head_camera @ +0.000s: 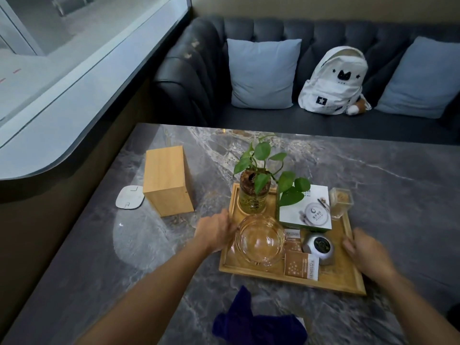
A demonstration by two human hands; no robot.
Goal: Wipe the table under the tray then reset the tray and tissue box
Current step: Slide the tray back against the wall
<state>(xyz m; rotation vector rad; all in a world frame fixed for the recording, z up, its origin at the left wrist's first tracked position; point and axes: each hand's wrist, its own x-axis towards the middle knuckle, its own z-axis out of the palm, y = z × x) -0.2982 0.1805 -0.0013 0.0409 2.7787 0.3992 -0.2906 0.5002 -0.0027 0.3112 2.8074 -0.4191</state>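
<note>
Grey-veined marble table (373, 170), tan tray (348, 280), navy cloth (261, 327).

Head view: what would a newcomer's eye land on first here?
First the wooden tray on the marble table, crowded with a leafy plant in a glass jar and a clear glass bowl, with the left hand and right hand at its two sides. Next the upright wooden tissue box to the tray's left, and the dark blue cloth at the near edge.

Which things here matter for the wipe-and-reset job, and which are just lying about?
Part of the job:
wooden tray
wooden tissue box
blue cloth
table
left hand and right hand, one at each side of the tray

Lying about:
backpack
cushions
white pad
</note>
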